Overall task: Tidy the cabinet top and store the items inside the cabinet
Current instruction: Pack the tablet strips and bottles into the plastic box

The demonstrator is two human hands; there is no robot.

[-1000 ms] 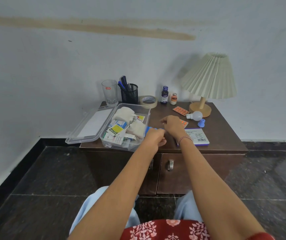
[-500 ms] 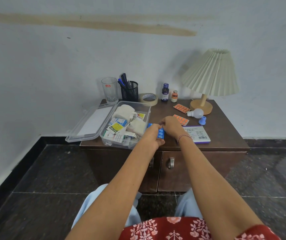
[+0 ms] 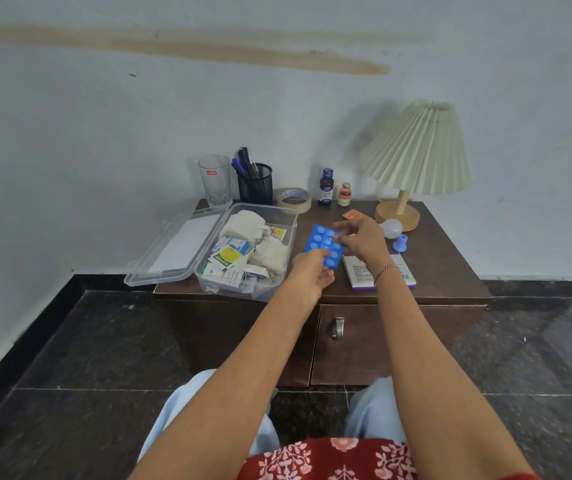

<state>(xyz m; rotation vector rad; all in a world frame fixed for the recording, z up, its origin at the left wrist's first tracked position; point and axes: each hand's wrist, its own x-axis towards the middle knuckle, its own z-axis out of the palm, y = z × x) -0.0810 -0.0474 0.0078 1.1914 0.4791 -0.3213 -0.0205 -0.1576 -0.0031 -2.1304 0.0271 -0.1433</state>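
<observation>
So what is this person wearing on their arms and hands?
No gloves on the left hand or right hand; both forearms are bare and unsleeved. A thin red-and-white bracelet circles the right wrist.

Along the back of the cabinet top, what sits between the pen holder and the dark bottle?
A tape roll lies flat between pen holder and bottle, in the head view.

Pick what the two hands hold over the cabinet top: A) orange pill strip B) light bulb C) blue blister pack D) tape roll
C: the left hand grips the near end of the blue blister pack, and the right hand pinches its right edge.
</observation>
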